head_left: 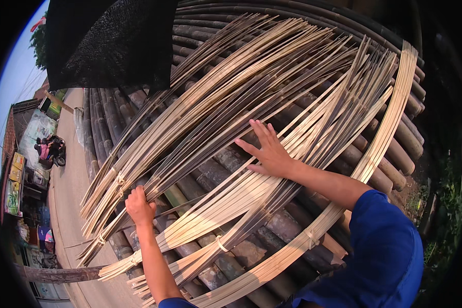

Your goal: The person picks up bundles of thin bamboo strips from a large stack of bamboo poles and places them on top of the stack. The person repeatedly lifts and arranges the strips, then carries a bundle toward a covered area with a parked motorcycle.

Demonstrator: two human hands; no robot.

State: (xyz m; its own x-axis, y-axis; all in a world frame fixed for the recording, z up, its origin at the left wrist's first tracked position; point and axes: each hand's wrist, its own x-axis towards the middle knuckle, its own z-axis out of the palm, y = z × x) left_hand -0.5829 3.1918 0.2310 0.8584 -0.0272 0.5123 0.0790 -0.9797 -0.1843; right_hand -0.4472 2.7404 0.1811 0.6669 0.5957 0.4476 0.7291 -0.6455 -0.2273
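Note:
Long split bamboo strips lie in tied bundles across a bed of bamboo poles. My left hand (140,206) is closed at the near end of some dark bamboo strips (190,154), beside a tied pale bundle (154,131). My right hand (272,153) has its fingers spread, palm down, at the edge of a fanned light bundle (297,146). Whether its palm presses on those strips is hard to tell. A tie (220,243) binds the near end of another bundle. Closest to me curves a flat, tied bundle (272,259).
Dark bamboo poles (223,264) form the uneven surface under the bundles. A black sheet (110,43) hangs at the upper left. To the left runs a road (72,179), with a parked motorcycle (51,150) and stalls beyond. Plants (449,200) grow at the right.

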